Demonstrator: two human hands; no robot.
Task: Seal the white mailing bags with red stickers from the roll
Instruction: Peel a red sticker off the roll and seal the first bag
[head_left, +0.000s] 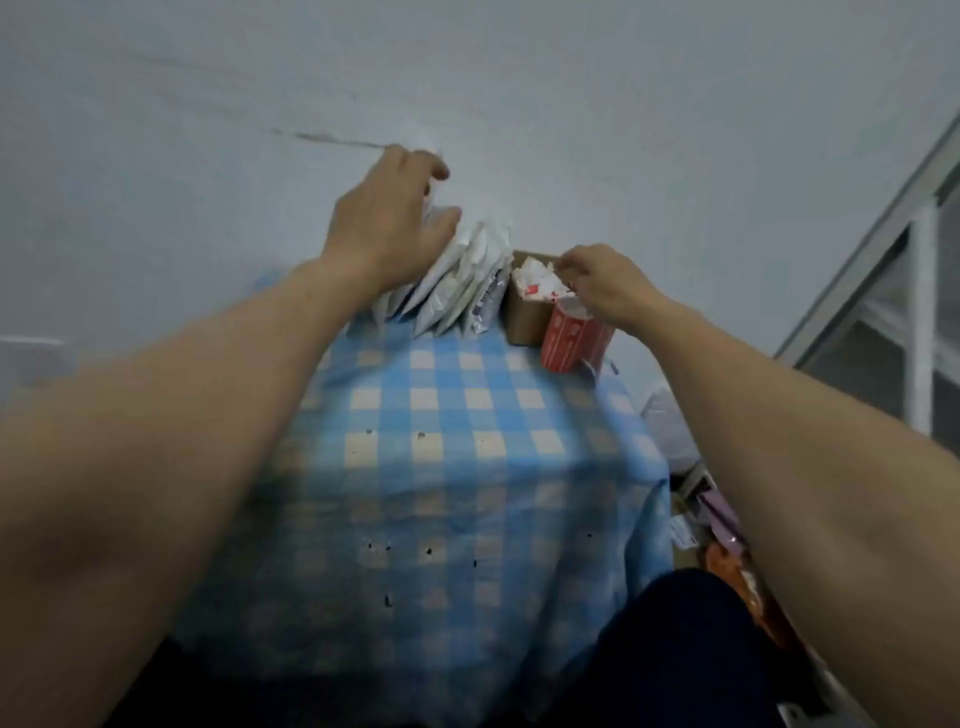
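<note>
So, handling notes from my end. The bags (457, 280) stand in a leaning row against the wall (571, 104) at the far end of the bench (457, 441), just beside a box (524, 317) with paper scraps poking out. They look like thin, slick poly: light, floppy, and I'd guess they slide off each other if I drag one out by a corner. My left hand (387, 223) is up at the top of the row, thumb on one side and fingers curled over the other, gripping the top edge of a bag. I reckon that's the right spot, since the flap end is the stiffest bit and it's where the sticker goes anyway.

The roll (571, 338) stands on end right by the box, near the bench edge. My right hand (605, 286) sits over it with fingertips pinched together. Whether there's a sticker in that pinch, I can't tell; it's too small and blurry. Stickers will be flimsy and will grab onto anything, so I'd hold one by the very edge only.
</note>
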